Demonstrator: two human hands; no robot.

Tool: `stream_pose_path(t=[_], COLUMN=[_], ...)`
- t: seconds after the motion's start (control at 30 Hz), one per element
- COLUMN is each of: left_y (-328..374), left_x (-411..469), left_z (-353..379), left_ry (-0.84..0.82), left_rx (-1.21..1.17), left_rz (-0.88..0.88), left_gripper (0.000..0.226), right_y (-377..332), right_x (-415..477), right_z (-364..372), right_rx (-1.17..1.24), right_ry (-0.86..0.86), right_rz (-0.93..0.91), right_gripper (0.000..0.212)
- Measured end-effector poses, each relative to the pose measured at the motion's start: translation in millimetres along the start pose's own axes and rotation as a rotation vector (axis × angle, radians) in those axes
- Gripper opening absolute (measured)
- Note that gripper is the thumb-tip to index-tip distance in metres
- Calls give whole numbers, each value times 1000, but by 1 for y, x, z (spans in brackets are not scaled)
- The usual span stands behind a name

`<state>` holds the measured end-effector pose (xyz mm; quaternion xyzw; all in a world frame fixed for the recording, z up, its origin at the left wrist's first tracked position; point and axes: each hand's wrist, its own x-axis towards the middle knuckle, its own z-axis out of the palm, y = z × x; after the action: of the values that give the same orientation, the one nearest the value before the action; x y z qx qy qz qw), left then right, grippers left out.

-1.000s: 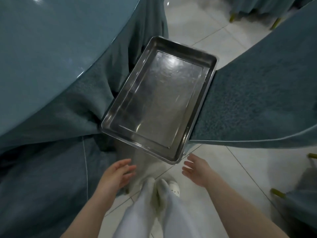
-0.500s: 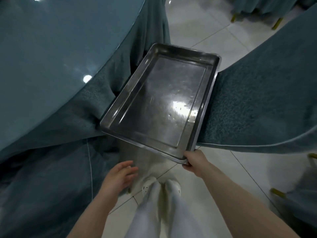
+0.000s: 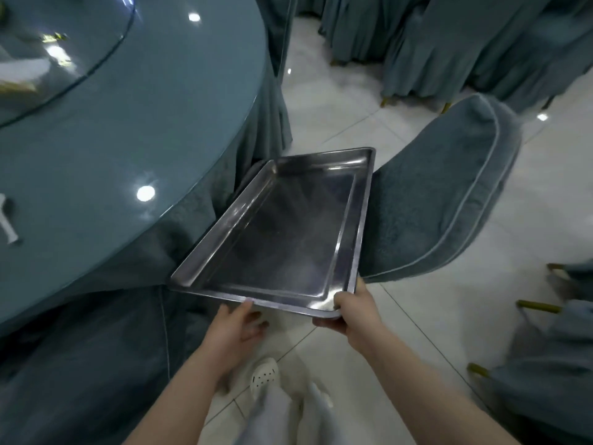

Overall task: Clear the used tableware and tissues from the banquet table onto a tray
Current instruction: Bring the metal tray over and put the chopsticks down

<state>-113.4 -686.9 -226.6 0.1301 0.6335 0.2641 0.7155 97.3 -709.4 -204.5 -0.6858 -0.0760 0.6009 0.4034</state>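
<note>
An empty steel tray (image 3: pixel 282 239) is held in front of me between the round banquet table (image 3: pixel 106 149) and a blue covered chair (image 3: pixel 442 200). My right hand (image 3: pixel 353 308) grips the tray's near right corner, thumb on the rim. My left hand (image 3: pixel 236 326) reaches its fingertips to the near edge from below; whether it grips is unclear. A white spoon (image 3: pixel 8 224) lies on the table at the far left. A glass turntable (image 3: pixel 48 49) carries blurred white items at the top left.
Another covered chair (image 3: pixel 83 364) stands at the lower left, close to the table skirt. More covered chairs (image 3: pixel 449 43) line the back, and others with gold legs (image 3: pixel 545 358) stand at the right. My white shoes (image 3: pixel 264 375) are on the tiled floor (image 3: pixel 417 332).
My right hand took hold of the tray's near corner and the tray has come up and toward me. My left hand moved up to the near edge. My view lifted, showing the table top.
</note>
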Motion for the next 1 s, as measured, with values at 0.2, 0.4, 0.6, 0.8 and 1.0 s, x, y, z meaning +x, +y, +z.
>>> stream_pose_path(t=[0.2,0.4,0.6,0.8,1.0], left_y=[-6,-12,0,22,52], left_x=[-58,-110,-147,-171,-169], left_z=[27,51,75,88,68], left_ry=[-99,-131,-237,-291,-232], left_rx=[-174,-222,-263,-256,-258], left_rz=[78,102,177,349,384], left_gripper=[25,19,7,4,3], right_y=[-26,-43,-72,-98,-111], right_x=[-74,-137,-184,-201,-187], right_z=[-20,-49,-75,-83,-48], right_rx=[-67,-186,-203,-109,-121], right_ry=[-38,-90,-97,-119,-141], right_rz=[-48,-283,-502,-553,-562], right_gripper=[68,72,78,73,70])
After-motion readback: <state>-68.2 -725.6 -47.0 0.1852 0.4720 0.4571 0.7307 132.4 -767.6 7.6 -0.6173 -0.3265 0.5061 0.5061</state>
